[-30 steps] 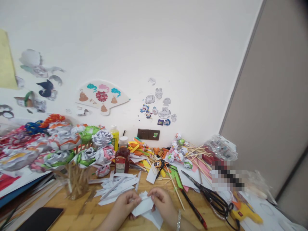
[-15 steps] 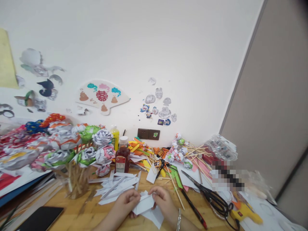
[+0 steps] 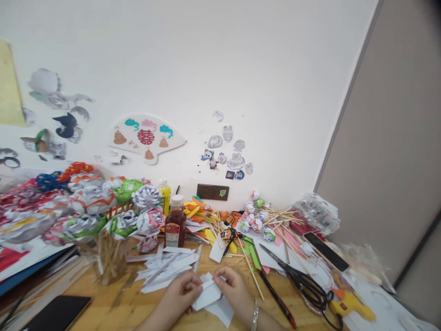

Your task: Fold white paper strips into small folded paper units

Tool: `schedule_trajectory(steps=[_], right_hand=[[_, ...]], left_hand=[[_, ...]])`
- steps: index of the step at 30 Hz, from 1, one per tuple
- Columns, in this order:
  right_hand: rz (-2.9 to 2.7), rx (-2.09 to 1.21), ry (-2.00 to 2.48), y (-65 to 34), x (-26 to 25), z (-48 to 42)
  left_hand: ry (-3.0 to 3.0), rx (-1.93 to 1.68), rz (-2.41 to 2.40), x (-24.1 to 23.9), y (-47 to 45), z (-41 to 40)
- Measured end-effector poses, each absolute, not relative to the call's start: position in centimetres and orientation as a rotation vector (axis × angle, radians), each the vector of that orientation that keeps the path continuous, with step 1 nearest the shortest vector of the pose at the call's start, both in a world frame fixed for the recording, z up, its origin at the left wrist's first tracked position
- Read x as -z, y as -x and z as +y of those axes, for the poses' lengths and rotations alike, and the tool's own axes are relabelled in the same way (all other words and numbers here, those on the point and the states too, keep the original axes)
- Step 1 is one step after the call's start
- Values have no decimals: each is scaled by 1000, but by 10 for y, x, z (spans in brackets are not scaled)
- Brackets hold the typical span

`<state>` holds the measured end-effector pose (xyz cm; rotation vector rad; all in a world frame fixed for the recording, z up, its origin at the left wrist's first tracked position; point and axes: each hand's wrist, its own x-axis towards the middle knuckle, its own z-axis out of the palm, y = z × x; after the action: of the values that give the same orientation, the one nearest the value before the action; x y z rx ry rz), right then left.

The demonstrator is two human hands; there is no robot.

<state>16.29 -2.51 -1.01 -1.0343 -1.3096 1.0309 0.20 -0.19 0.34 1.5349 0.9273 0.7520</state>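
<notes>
Between my two hands at the table's front is a white piece of paper (image 3: 206, 296), tilted toward me. My left hand (image 3: 184, 290) pinches its left edge. With thumb and fingers closed, my right hand (image 3: 231, 286) grips the upper right corner; a bracelet circles that wrist. More white paper pieces (image 3: 223, 312) lie beneath, partly hidden by the held sheet. Just beyond my left hand spreads a heap of white paper strips (image 3: 167, 266).
Paper flowers (image 3: 93, 200) stand in a clear cup (image 3: 106, 264) at left, near a red-brown bottle (image 3: 175, 223). Scissors (image 3: 303, 285), a red-tipped pen (image 3: 279, 299), a yellow glue gun (image 3: 354, 304) and a phone (image 3: 326, 252) lie right. A dark tablet-like slab (image 3: 57, 313) rests front left.
The held paper has tilted slightly, and my left fingers have shifted a little along its edge. My right hand has barely moved. The surrounding things stay put.
</notes>
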Motion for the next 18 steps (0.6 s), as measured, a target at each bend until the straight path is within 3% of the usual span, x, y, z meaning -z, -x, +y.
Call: schedule_trajectory(steps=[18], right_hand=[[-1273,-1055,1029,-163,6,-26]], left_hand=[[-1619,-754,897,-2,-2,-1]])
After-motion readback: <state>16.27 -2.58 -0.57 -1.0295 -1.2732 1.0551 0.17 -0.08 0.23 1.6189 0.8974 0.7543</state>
